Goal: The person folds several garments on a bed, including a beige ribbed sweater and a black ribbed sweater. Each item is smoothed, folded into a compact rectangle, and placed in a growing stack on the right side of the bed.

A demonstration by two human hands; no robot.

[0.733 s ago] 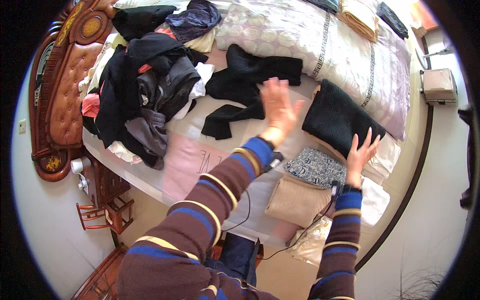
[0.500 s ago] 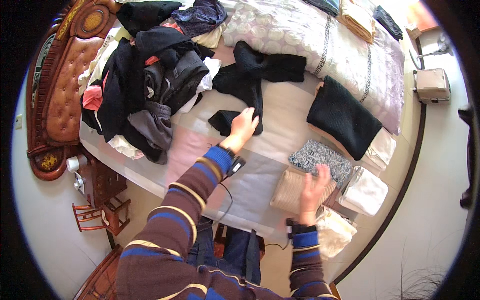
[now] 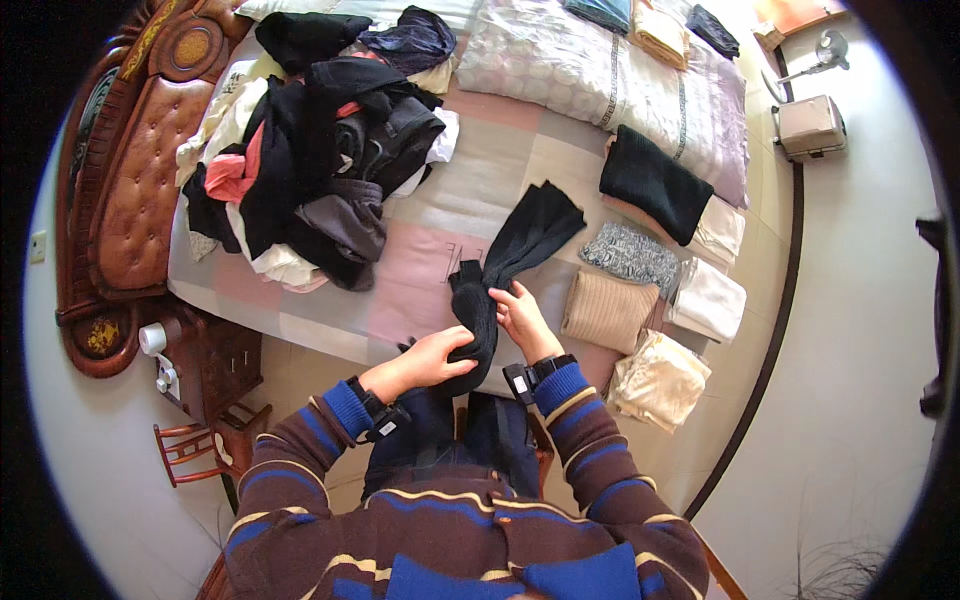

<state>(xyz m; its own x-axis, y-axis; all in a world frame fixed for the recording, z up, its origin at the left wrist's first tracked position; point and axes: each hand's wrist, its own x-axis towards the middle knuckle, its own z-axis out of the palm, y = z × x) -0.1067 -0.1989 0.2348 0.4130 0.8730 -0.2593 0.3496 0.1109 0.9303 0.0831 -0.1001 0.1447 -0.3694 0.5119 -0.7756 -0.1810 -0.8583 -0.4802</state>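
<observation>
A black ribbed knit garment (image 3: 520, 240) with long narrow parts hangs over the bed's near edge, its far end spread on the sheet. My left hand (image 3: 432, 360) is closed on its near part, thumb and fingers around the cloth. On the other side, my right hand (image 3: 522, 318) pinches the garment's right edge a little farther up. Which part of the garment each hand holds, I cannot tell. Right of my right hand lies a folded beige ribbed knit (image 3: 608, 308).
A tangled heap of dark clothes (image 3: 300, 170) covers the left of the bed. Folded on the right are a black knit (image 3: 655, 183), a grey patterned piece (image 3: 630, 255), a white piece (image 3: 706, 300) and a cream piece (image 3: 660, 378). A quilt (image 3: 540, 60) lies at the back.
The black garment has come toward me from the middle of the bed. My right hand, open over the folded clothes before, now grips it alongside my left. My view has shifted.
</observation>
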